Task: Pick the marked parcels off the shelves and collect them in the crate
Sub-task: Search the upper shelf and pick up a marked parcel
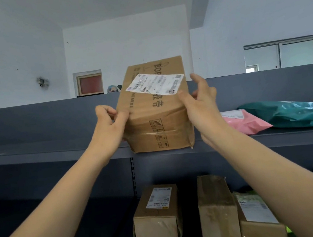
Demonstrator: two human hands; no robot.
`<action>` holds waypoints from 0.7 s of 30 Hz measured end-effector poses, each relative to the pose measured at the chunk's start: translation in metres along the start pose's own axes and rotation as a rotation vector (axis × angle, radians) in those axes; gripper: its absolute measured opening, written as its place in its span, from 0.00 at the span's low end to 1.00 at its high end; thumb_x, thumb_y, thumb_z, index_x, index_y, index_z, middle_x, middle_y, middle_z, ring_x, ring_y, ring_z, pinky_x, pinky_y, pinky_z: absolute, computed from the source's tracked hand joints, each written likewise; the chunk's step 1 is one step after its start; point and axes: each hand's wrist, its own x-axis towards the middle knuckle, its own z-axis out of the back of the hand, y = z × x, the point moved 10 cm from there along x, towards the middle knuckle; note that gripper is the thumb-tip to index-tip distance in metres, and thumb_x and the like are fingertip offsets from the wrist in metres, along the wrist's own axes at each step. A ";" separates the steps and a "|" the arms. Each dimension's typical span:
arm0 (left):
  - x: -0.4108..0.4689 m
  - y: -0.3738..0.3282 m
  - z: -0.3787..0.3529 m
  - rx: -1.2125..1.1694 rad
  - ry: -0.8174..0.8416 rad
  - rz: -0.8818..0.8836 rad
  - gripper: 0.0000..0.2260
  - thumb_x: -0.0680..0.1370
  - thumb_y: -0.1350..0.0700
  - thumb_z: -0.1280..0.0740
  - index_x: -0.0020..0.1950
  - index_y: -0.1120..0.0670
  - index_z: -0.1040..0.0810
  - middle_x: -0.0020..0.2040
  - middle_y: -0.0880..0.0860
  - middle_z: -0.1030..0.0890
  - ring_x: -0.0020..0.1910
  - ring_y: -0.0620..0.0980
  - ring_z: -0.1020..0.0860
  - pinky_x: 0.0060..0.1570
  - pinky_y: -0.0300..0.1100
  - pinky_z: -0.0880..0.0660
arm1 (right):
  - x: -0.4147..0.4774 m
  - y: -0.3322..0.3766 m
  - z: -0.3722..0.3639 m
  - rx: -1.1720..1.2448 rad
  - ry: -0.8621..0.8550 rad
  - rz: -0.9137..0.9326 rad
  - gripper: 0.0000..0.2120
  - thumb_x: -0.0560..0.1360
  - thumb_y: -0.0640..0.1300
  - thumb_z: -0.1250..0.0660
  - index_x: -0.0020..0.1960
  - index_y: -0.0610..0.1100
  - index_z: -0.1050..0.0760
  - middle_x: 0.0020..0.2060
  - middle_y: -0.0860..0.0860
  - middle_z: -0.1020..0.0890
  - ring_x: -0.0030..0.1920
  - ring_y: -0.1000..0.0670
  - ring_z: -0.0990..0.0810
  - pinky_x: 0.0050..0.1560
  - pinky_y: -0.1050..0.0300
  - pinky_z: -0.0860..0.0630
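A brown cardboard parcel (151, 119) with a white shipping label stands tilted at the front edge of the top shelf (58, 153). My left hand (110, 121) pinches its left edge, thumb on the front face and fingers curled behind. My right hand (200, 101) grips the right edge, thumb on the front near the label, with the fingers spread behind the box. The crate is out of view.
On the top shelf to the right lie a pink bag (245, 121) and a teal bag (295, 112). On the shelf below stand two cardboard boxes (157, 217), (217, 210) and a green-labelled box (258, 217). The shelf's dark back panel (35, 120) rises behind.
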 end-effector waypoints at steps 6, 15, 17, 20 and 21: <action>-0.020 0.009 -0.010 -0.116 0.170 0.094 0.13 0.79 0.49 0.40 0.63 0.38 0.30 0.63 0.45 0.29 0.60 0.45 0.28 0.59 0.57 0.27 | -0.017 -0.005 0.001 0.195 0.168 -0.113 0.10 0.76 0.44 0.35 0.54 0.57 0.24 0.55 0.58 0.20 0.53 0.55 0.20 0.51 0.57 0.22; -0.064 -0.030 -0.017 -0.127 0.193 -0.046 0.23 0.78 0.61 0.37 0.57 0.31 0.31 0.60 0.40 0.27 0.60 0.45 0.26 0.58 0.52 0.24 | -0.055 -0.008 0.031 0.195 0.227 -0.008 0.22 0.77 0.45 0.34 0.63 0.66 0.33 0.64 0.60 0.31 0.64 0.54 0.29 0.64 0.45 0.27; -0.073 -0.037 -0.017 -0.059 0.172 -0.084 0.26 0.74 0.60 0.31 0.63 0.34 0.34 0.62 0.40 0.29 0.61 0.44 0.27 0.60 0.50 0.26 | -0.064 -0.006 0.039 0.170 0.259 0.018 0.27 0.76 0.42 0.33 0.67 0.65 0.36 0.64 0.60 0.32 0.64 0.55 0.30 0.66 0.48 0.28; -0.086 -0.042 -0.017 0.107 0.154 -0.111 0.39 0.63 0.50 0.25 0.68 0.34 0.42 0.68 0.43 0.34 0.62 0.41 0.29 0.58 0.41 0.28 | -0.072 -0.006 0.045 0.125 0.312 0.030 0.34 0.74 0.37 0.31 0.69 0.66 0.39 0.67 0.59 0.32 0.66 0.56 0.31 0.67 0.47 0.30; -0.090 -0.045 -0.018 0.138 0.156 -0.123 0.42 0.61 0.48 0.24 0.69 0.34 0.43 0.69 0.44 0.35 0.63 0.41 0.30 0.58 0.41 0.28 | -0.075 -0.005 0.047 0.121 0.324 0.037 0.36 0.73 0.36 0.30 0.68 0.67 0.40 0.67 0.58 0.31 0.67 0.56 0.31 0.68 0.46 0.30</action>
